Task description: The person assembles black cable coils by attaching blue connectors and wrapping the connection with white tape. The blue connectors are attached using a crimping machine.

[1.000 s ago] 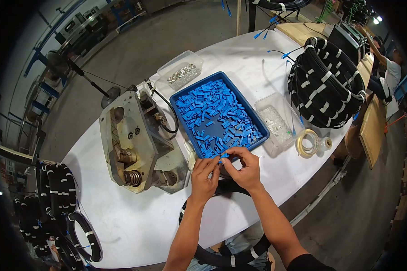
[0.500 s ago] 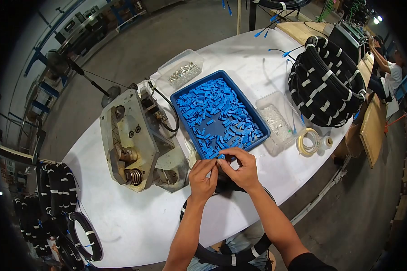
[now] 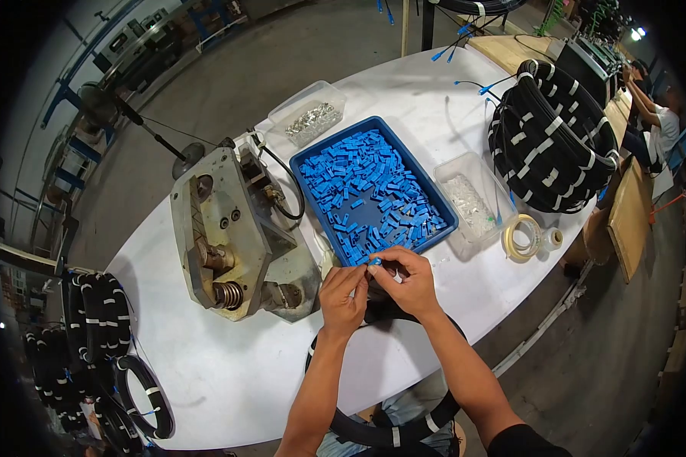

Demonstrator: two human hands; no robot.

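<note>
My left hand [image 3: 344, 298] and my right hand [image 3: 407, 283] meet at the near edge of the blue tray [image 3: 448, 232]. A small blue connector [image 3: 375, 261] is pinched between my right thumb and fingers. The left fingertips are pressed together right beside it; what they hold is too small to make out. Many loose blue connector pieces [image 3: 351, 171] lie in the tray. Below my hands a black cable coil [image 3: 395, 436] with white tape bands rests at the table's near edge, partly hidden by my forearms.
A metal press [image 3: 232, 228] stands left of the tray. Clear bins of small parts are behind [image 3: 306, 114] and right [image 3: 469, 202]. Tape rolls [image 3: 520, 238] and a large coil bundle [image 3: 552, 141] sit farther right. A seated person [image 3: 661, 126] is at far right.
The whole view has shifted slightly. My hands keep nearly the same pose, with slightly more of the blue connector showing at the right fingertips.
</note>
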